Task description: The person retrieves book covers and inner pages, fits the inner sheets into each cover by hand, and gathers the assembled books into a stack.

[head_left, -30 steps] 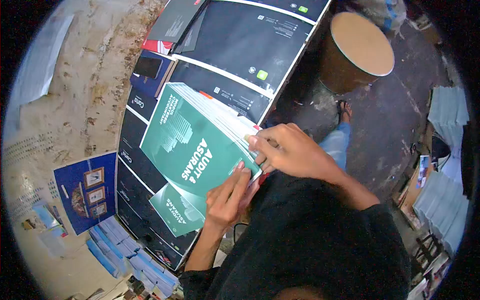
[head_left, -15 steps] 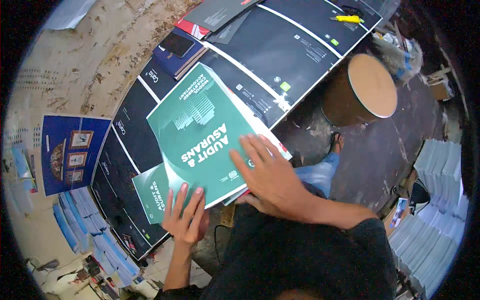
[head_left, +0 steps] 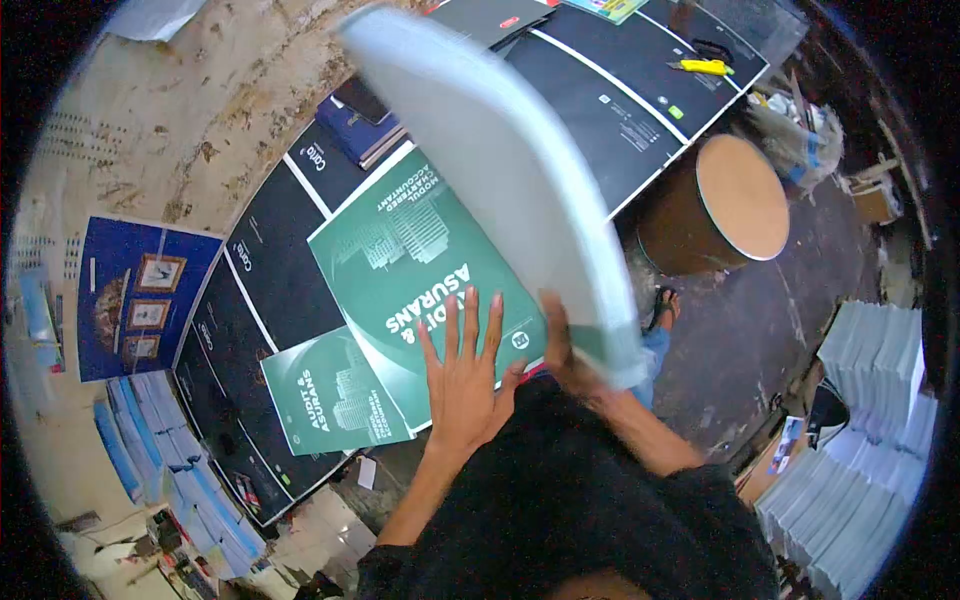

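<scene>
A green "Audit & Asurans" printed cover (head_left: pixel 400 250) lies on the dark table. My left hand (head_left: pixel 465 385) rests on its lower part with the fingers spread. A blurred white-edged booklet or sheaf (head_left: pixel 510 150) stands raised and bowed along the cover's right side. My right hand (head_left: pixel 570 350) is at the lower end of this sheaf, closed round it, with part of the hand hidden and smeared. Another green cover (head_left: pixel 325 395) lies at the lower left, partly beneath the larger one.
A phone lies on blue books (head_left: pixel 355 130) at the table's back edge. A yellow cutter (head_left: pixel 705 67) is at the far right of the table. A brown drum (head_left: pixel 715 205) stands beside it. Paper stacks (head_left: pixel 850 480) are at lower right.
The white-edged sheaf has been lifted by my right hand and bent up to the right. My left hand has moved right onto the cover, its fingers spread.
</scene>
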`<action>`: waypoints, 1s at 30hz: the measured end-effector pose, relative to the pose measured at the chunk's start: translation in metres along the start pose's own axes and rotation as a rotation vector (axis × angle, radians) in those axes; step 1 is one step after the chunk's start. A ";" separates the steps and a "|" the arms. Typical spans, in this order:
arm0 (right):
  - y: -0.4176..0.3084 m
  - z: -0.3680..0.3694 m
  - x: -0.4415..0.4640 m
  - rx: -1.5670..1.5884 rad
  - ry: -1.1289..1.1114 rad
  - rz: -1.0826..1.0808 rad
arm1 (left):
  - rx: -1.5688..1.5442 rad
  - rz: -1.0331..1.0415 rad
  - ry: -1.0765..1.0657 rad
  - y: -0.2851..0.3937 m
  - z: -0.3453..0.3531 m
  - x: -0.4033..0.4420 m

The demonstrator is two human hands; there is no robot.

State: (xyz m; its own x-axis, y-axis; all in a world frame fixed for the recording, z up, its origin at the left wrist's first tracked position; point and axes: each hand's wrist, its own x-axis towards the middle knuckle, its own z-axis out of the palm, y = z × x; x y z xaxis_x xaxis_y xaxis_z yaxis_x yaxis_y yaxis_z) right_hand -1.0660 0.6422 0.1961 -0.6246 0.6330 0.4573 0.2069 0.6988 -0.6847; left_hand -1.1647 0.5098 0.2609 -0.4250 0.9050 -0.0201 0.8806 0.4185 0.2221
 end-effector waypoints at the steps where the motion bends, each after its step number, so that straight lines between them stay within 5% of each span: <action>1: 0.002 -0.004 0.000 0.041 0.146 0.051 | 0.004 0.013 0.008 0.003 -0.001 0.002; 4: -0.007 -0.003 0.021 0.371 0.546 0.286 | -0.001 0.002 0.013 0.003 0.001 0.002; 6: -0.001 -0.013 0.032 0.521 0.586 0.462 | -0.062 -0.015 0.026 0.004 -0.001 0.002; 8: 0.020 -0.036 0.044 0.343 0.509 0.585 | -0.073 -0.017 0.031 0.005 -0.002 0.002; 11: 0.047 -0.058 0.065 0.200 0.554 0.472 | -0.026 -0.008 -0.015 0.009 -0.009 0.003; 16: 0.135 -0.092 0.111 -0.196 0.434 -0.199 | -0.164 0.022 0.141 0.017 0.009 0.007; 23: 0.245 -0.095 0.108 -0.590 -0.247 -0.134 | -0.112 0.080 0.194 0.016 0.006 0.017; 25: 0.217 -0.106 0.102 -0.568 -0.258 -0.097 | -0.105 0.097 0.174 0.015 0.001 0.019; 30: 0.103 -0.096 0.058 -0.097 0.112 0.096 | -0.236 0.185 0.160 0.008 -0.014 0.020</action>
State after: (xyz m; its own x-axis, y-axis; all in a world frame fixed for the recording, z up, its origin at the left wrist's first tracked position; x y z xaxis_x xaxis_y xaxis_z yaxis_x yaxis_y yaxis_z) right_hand -1.0088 0.7823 0.2065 -0.5116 0.7279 0.4566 0.3367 0.6587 -0.6729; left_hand -1.1692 0.5300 0.2759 -0.3069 0.9324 0.1911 0.8809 0.2023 0.4278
